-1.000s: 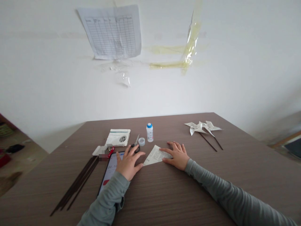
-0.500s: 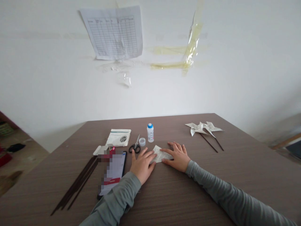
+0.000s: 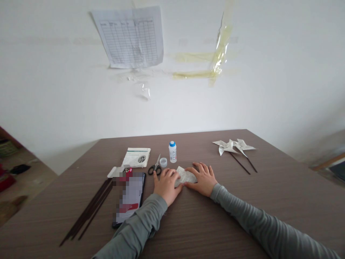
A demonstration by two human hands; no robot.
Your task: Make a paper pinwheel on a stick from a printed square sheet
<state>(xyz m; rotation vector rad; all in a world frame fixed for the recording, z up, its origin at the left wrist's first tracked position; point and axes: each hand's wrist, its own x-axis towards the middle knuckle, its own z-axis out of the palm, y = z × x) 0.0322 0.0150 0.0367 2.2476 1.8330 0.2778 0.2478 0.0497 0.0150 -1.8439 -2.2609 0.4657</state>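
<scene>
Printed paper [image 3: 185,176] under left hand [image 3: 166,185] and right hand [image 3: 202,178], both flat, unclenched

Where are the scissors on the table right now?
In the head view the scissors lie left of centre, between the booklet and the glue bottle, just beyond the left hand.

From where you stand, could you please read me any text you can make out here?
None can be read.
Wall sheet: a ruled table, print too small.
Booklet: blurred.
Bottle label: too small.
Paper under both hands: printed lines, unreadable.
Phone screen: pixelated.
</scene>
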